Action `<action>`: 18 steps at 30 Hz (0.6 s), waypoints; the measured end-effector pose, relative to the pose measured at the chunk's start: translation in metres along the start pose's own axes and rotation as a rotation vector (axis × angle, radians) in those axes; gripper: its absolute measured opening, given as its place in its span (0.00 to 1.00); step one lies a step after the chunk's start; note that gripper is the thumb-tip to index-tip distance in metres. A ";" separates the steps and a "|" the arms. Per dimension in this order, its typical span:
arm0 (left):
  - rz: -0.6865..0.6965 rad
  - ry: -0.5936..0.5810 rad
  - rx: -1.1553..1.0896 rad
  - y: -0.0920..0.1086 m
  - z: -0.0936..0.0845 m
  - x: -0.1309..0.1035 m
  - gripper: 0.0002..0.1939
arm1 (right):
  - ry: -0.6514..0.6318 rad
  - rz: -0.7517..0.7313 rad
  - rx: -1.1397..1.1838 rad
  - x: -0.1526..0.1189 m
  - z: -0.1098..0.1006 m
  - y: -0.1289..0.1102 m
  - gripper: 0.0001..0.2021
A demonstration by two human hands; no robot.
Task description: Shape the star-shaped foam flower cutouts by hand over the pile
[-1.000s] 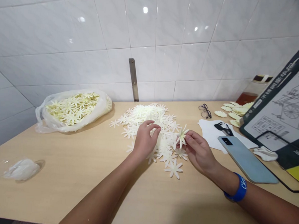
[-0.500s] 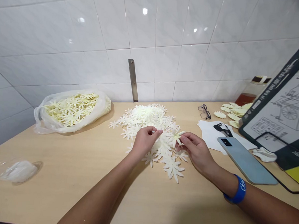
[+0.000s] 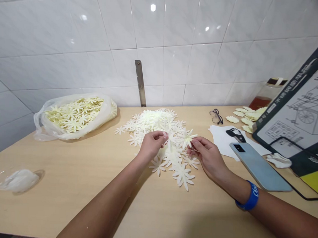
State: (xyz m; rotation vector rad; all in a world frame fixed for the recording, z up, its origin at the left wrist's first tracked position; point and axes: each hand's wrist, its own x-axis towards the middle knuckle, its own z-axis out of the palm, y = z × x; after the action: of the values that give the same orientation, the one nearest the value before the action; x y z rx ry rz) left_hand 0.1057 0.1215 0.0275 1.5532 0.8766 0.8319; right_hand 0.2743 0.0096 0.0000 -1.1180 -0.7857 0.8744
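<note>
My right hand, with a blue wristband, pinches a pale flower-shaped cutout with a yellowish-green centre by one petal. Opposite it, my left hand has thumb and forefinger pressed together on a white flower-shaped cutout, which blends into those behind it. Both hands are just above the near part of a loose heap of white flower cutouts spread on the table. One cutout lies flat at the heap's near edge, between my forearms.
A plastic bag of yellowish flower cutouts stands back left, with a clear plastic bundle nearer. At right are a phone, white paper, glasses, scalloped pieces, a jar and a leaning printed box.
The flower cutout in my right hand has lifted slightly and tilted, showing more of its petals. My left fingertips have shifted a little to the left. The whole view has tipped slightly.
</note>
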 end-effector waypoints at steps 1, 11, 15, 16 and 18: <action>0.012 0.020 0.036 0.000 0.000 -0.001 0.14 | 0.001 0.003 -0.001 0.000 0.000 0.000 0.14; 0.051 0.091 0.352 -0.005 0.002 -0.005 0.11 | 0.026 0.023 -0.116 0.002 -0.001 0.005 0.13; 0.191 0.076 0.412 -0.004 0.006 -0.007 0.06 | 0.026 0.022 -0.138 0.001 0.000 0.005 0.14; 0.252 0.079 0.437 -0.003 0.007 -0.009 0.05 | 0.025 0.022 -0.143 0.001 0.000 0.004 0.14; 0.376 0.091 0.494 0.000 0.009 -0.012 0.05 | 0.021 0.019 -0.156 0.000 0.001 0.004 0.14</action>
State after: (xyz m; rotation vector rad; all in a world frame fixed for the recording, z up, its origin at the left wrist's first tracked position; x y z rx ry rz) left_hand 0.1074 0.1066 0.0260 2.1724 0.9132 1.0066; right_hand 0.2729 0.0104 -0.0035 -1.2715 -0.8387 0.8263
